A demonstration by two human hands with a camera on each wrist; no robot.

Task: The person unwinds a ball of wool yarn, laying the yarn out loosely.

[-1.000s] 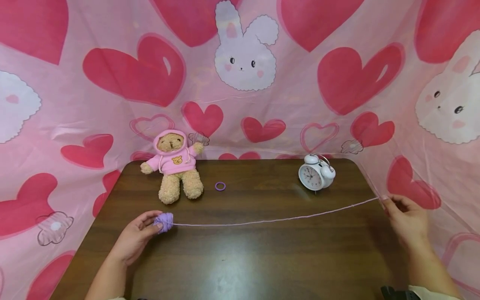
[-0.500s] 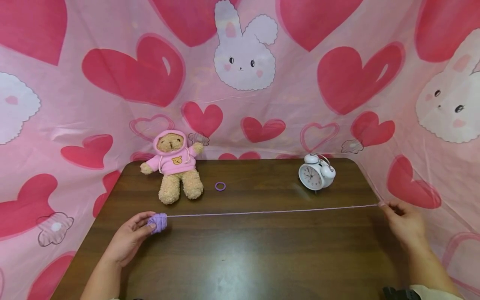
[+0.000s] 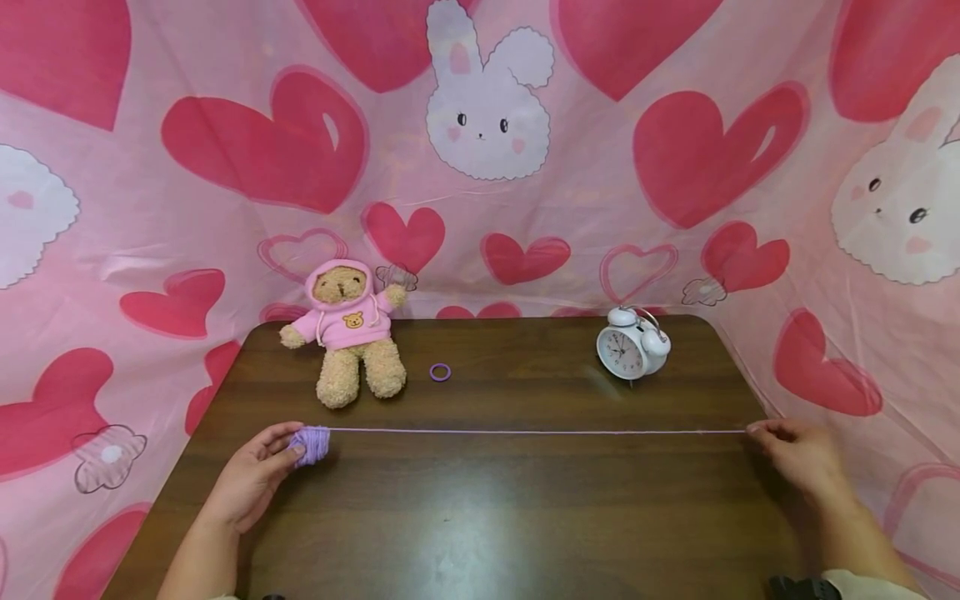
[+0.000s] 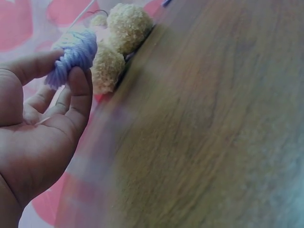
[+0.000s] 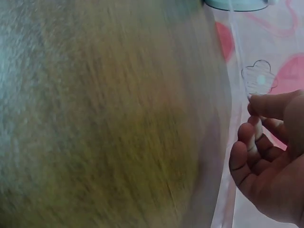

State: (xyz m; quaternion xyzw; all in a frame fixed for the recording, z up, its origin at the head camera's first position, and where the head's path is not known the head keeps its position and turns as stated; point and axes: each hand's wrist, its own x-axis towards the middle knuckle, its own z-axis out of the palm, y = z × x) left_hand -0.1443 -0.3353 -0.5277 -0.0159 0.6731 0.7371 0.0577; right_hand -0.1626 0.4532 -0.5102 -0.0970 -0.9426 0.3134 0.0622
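Observation:
A small ball of lilac yarn (image 3: pixel 312 446) is pinched between the thumb and fingers of my left hand (image 3: pixel 251 479), at the left side of the table. One yarn strand (image 3: pixel 525 432) runs from it, straight and taut, across to the right. My right hand (image 3: pixel 802 458) pinches the strand's far end between thumb and forefinger. In the left wrist view the wound yarn (image 4: pixel 78 50) shows at the fingertips, with the strand leaving upward. In the right wrist view the other fingers of the right hand (image 5: pixel 270 156) curl loosely below the pinch.
A teddy bear (image 3: pixel 348 333) in a pink hoodie sits at the back left of the brown table (image 3: pixel 480 517). Beside it lies a purple ring (image 3: pixel 440 372). A white alarm clock (image 3: pixel 632 346) stands at the back right. Pink heart-patterned cloth (image 3: pixel 517 217) surrounds the table.
The sagging strand has been drawn straight. My left hand has shifted slightly left with the yarn ball, and my right hand has come lower and a little inward.

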